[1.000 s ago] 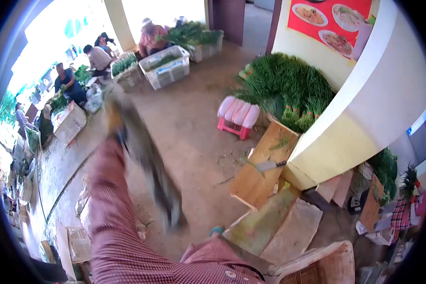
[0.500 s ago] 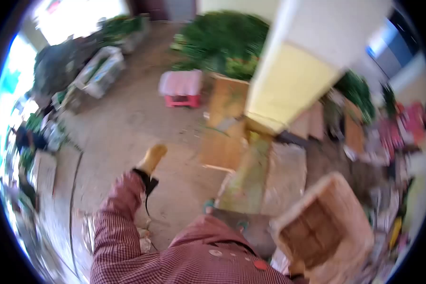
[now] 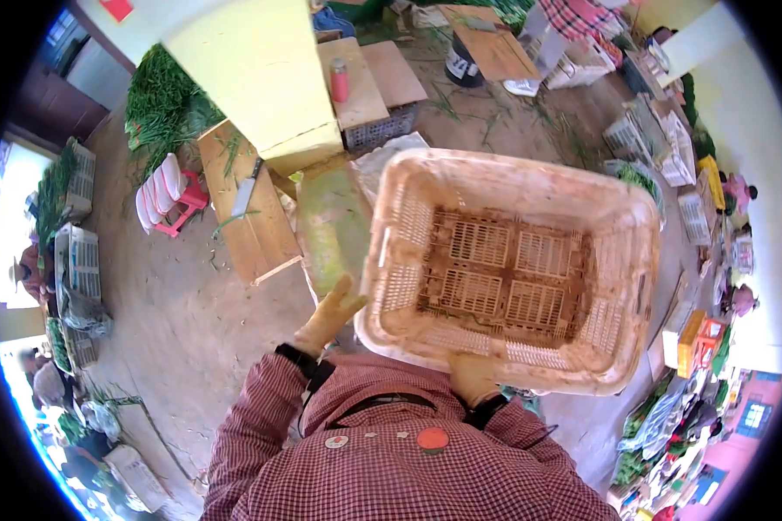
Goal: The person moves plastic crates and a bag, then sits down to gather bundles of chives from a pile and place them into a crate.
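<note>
A: What takes up the most room?

B: The concrete floor, then the yellow-based pillar, with a heap of greens beside it.

A: And after those?

B: The big pale crate, in front of the person and toward their right. Its mouth faces up toward the head, so the brown-stained slats of its bottom show.

A: How far along are things?

B: The crate is in hand, and I'd judge it raised, though I can't tell whether some hidden part meets the floor. It isn't set down and released, and only one hand clearly has it. I see no goods inside.

A: Where does it lie relative to the grip?

B: The right hand is closed on the near rim, left of that side's middle, so most of the crate reaches forward and rightward from it. The left hand has its fingers spread just beside the near left corner, grasping nothing; whether the fingertips brush the plastic, I can't tell.

A: Anything smaller?

B: A wooden board lies well off to the left, with a knife on it.
</note>
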The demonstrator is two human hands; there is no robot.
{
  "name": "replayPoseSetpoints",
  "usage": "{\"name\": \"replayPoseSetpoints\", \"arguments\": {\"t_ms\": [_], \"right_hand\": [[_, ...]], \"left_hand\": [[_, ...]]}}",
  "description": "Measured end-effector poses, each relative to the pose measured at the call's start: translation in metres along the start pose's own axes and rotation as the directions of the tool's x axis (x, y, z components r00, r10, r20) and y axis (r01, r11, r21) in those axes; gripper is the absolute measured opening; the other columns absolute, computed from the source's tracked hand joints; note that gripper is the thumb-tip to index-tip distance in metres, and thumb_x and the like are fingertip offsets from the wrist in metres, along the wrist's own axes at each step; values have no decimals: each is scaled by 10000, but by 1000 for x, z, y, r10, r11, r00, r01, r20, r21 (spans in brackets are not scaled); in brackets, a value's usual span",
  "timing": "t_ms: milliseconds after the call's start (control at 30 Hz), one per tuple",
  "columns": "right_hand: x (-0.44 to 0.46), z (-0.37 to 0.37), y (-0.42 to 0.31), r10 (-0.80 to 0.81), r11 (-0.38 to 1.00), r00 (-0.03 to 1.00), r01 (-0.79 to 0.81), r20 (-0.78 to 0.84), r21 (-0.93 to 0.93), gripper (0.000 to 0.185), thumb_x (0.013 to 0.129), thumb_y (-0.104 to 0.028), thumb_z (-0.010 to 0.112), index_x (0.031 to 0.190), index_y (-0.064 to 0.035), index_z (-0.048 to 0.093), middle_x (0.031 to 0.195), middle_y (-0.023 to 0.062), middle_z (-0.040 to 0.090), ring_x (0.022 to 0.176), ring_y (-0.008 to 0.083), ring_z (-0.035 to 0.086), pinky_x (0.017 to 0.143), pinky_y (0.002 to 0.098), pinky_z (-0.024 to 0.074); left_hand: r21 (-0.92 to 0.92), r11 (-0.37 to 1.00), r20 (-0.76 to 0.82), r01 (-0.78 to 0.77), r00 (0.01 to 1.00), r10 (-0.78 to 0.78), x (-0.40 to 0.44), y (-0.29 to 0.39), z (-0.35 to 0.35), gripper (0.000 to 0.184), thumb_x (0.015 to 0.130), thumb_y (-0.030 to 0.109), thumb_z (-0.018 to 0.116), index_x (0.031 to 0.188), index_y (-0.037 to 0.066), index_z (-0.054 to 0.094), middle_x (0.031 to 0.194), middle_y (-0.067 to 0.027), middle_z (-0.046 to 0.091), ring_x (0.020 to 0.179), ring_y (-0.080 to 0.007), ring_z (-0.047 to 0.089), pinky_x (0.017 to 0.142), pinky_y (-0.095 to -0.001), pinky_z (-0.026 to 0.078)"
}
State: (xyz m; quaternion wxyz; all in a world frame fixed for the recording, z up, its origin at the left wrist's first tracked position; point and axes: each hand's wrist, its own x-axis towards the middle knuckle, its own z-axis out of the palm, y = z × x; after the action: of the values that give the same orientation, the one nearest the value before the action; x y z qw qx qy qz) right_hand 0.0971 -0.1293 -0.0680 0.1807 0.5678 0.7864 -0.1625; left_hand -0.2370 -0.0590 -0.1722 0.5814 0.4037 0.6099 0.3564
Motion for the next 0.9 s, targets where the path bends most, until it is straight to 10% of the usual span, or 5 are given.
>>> {"name": "replayPoseSetpoints", "arguments": {"t_ms": [333,433,533,733,900], "right_hand": [[-37,-7,70,-253,956,967,248,18,158,218,859,-182,568,988,-30,657,945,193,698,926,325,692,816,461,539],[-48,-48,125,270,904,961,-234,-52,359,595,854,-199,655,1403,-28,500,1251,234,626,1122,382,620,1013,465,454],[-70,-156,222,364,760,434,-650,-824,-6,767,876,-230,674,1533,-35,330,1462,266,464,1349,424,441,1130,467,358],[-61,-200,394,793,609,502,-667,-344,429,598,845,-365,677,1244,72,598,1125,319,664,1061,488,629,886,515,511],[-87,-172,390,761,637,495,-449,-419,627,442,844,-274,683,1119,72,660,896,243,709,813,362,692,704,440,525]], "left_hand": [[-130,983,62,132,990,-125,58,-21,94,315,920,98,631,1205,-31,597,991,-34,667,857,-144,612,757,-277,515],[-61,998,-36,-29,999,27,58,-57,99,347,992,61,570,1323,-34,529,1096,-32,640,967,-129,598,845,-264,520],[-82,995,-13,-50,999,49,59,-39,96,352,1009,67,554,1349,-16,522,1147,-31,639,1005,-128,595,857,-262,515],[-88,995,-8,-39,999,39,67,-17,87,298,979,71,565,1268,2,580,1074,1,660,948,-117,604,818,-274,506],[-165,982,-12,87,996,-91,64,4,84,240,967,122,558,1174,23,629,997,-9,671,883,-147,624,785,-292,511]]}}
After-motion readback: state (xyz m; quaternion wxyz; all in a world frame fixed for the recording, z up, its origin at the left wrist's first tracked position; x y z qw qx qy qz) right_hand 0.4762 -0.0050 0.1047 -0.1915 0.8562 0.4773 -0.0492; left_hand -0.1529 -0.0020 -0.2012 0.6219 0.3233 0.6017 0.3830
